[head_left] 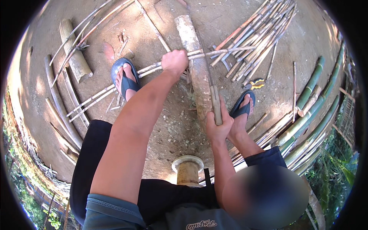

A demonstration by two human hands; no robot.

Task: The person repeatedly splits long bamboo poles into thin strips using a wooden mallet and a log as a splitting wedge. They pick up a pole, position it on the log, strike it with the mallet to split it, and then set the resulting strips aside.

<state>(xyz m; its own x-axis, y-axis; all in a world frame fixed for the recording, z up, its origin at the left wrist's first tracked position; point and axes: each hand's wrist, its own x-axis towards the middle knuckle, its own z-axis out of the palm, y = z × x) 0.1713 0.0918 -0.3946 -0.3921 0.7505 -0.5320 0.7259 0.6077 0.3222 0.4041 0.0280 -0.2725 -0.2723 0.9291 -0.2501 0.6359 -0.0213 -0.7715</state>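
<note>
My left hand (175, 61) is closed around two thin bamboo sticks (96, 96). They lie side by side across a pale log (200, 82), with ends reaching past it to the right. In my right hand (219, 124) is the wooden handle (216, 103) of a long, thin-bladed tool. Its dark blade (210, 73) shows nearly edge-on along the log's right side, so I cannot tell whether it is a saw or a knife. The blade passes close to the sticks; contact is unclear. My sandalled left foot (124, 76) is beside the sticks.
At the far right lies a pile of cut bamboo sticks (257, 38). Yellow-handled pliers or cutters (256, 83) rest by my right foot (243, 107). Green bamboo poles (310, 82) line the right; a short log (74, 53) and long poles lie left. A round post (187, 170) stands nearby.
</note>
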